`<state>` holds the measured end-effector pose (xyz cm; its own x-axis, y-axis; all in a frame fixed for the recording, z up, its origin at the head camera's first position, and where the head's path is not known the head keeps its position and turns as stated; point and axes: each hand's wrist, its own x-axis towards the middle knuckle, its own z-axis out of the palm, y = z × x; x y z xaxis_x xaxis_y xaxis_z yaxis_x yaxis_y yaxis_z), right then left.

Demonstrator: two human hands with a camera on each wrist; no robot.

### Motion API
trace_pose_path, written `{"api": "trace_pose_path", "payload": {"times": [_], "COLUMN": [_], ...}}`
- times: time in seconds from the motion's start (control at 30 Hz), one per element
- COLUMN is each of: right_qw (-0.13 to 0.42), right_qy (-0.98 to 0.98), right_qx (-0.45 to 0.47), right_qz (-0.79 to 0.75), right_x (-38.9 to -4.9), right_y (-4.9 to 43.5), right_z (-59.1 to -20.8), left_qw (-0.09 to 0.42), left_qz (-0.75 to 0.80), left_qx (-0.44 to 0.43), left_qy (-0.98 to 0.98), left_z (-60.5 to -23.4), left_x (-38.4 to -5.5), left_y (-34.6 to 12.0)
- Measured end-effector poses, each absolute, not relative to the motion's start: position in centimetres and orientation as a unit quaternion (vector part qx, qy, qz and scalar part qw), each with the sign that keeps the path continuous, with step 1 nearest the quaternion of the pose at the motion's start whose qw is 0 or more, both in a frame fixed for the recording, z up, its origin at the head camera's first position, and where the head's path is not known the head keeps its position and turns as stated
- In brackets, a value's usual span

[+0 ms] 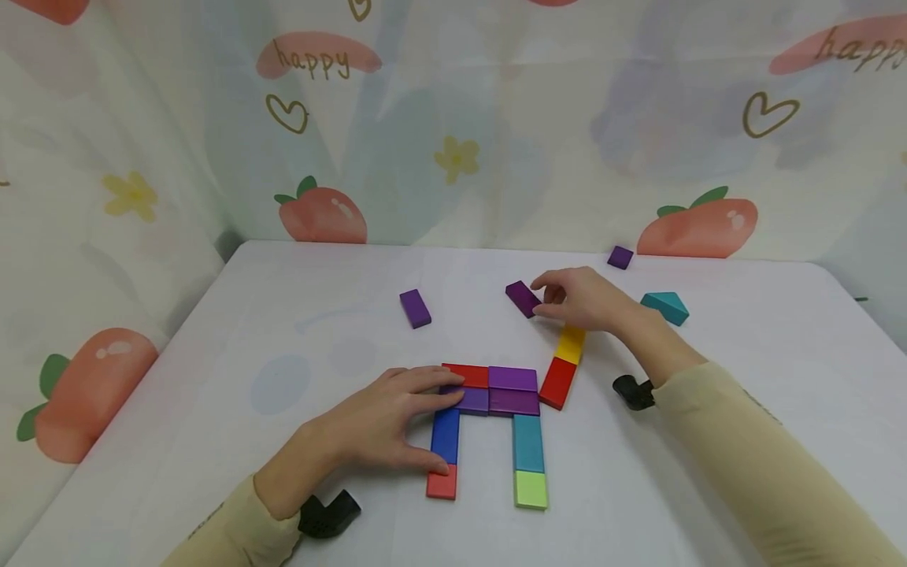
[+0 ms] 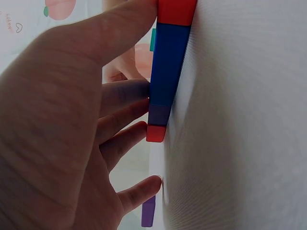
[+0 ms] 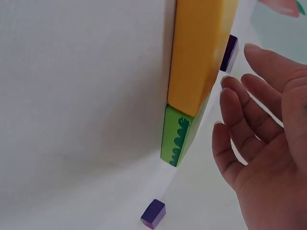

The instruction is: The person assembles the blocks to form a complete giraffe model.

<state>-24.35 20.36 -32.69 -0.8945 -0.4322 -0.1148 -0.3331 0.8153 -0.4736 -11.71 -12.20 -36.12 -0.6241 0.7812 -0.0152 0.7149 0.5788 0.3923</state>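
Note:
Flat coloured toy blocks lie joined in a figure on the white table. Spread fingers of my left hand (image 1: 383, 417) touch its left side: fingertips at the upper red block (image 1: 465, 375) and purple-blue block (image 1: 473, 400), thumb at the lower red block (image 1: 442, 483). A blue block (image 2: 170, 62) lies between them. My right hand (image 1: 584, 299) hovers with loosely bent fingers over the slanted strip of a red (image 1: 558, 383), a yellow (image 1: 570, 344) and a green block (image 3: 175, 136). Close to its fingertips is a dark purple block (image 1: 523, 298); the palm holds nothing visible.
Two purple blocks (image 1: 526, 379) and a teal (image 1: 528, 442) and lime block (image 1: 531, 490) form the figure's right side. Loose purple blocks lie at the back left (image 1: 415, 309) and back edge (image 1: 620, 257). A teal triangular block (image 1: 666, 307) lies beyond my right forearm.

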Motion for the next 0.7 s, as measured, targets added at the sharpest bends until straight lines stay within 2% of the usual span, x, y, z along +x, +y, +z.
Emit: {"api": "trace_pose_path", "payload": {"times": [0.2, 0.5, 0.7], "right_qw": [0.115, 0.193, 0.161], "right_qy": [0.944, 0.927, 0.937], "right_qx": [-0.212, -0.244, -0.244], "right_qz": [-0.227, -0.208, -0.191], "right_x": [-24.8, -25.4, -25.2], "right_y": [20.6, 19.5, 19.3], "right_z": [-32.6, -33.2, -32.9], "left_qw": [0.094, 0.099, 0.093], "left_qz": [0.182, 0.183, 0.178], "left_qx": [0.422, 0.425, 0.426], "left_qy": [0.883, 0.881, 0.882], "left_z": [-36.1, -36.3, -36.2], "left_x": [-11.7, -11.7, -11.7], "left_y": [-12.4, -12.3, -12.3]}}
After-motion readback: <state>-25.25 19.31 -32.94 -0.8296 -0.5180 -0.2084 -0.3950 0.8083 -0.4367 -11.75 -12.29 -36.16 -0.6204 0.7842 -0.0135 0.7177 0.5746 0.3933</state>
